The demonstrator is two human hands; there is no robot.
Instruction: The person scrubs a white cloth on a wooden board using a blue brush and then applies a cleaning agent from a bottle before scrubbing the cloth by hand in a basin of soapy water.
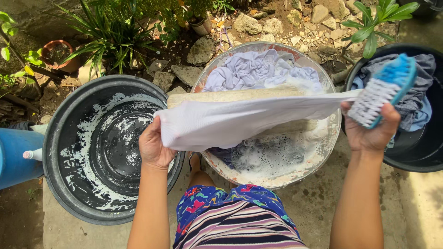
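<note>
The left hand [154, 146] is clamped on 1 end of a white cloth [244, 119], fingers curled over its bunched edge. The right hand [371, 131] is closed too, gripping both a blue brush [383, 90] with white bristles and the cloth's other end, which tapers to a narrow tip at the thumb. The 2 hands are held well apart, with the cloth stretched taut between them.

The cloth's long axis runs left to right, rising slightly toward the right hand. It hangs above the middle basin [323, 152], crossing over a pale washboard [230, 95] that lies along the same line. Its wide end sits at the left hand, its thin end at the right, so neither hand is nearer; each holds an end.

Inside the basin, beyond the board, lies more pale laundry [258, 69]; nearer the person, suds [277, 157] float on the water. Left of the basin stands a dark tub [60, 138] streaked with foam. Right of it, another dark tub [415, 157] holds grey and blue clothes [417, 108]. Beyond the basin are stones [249, 23] and plants [110, 32].
</note>
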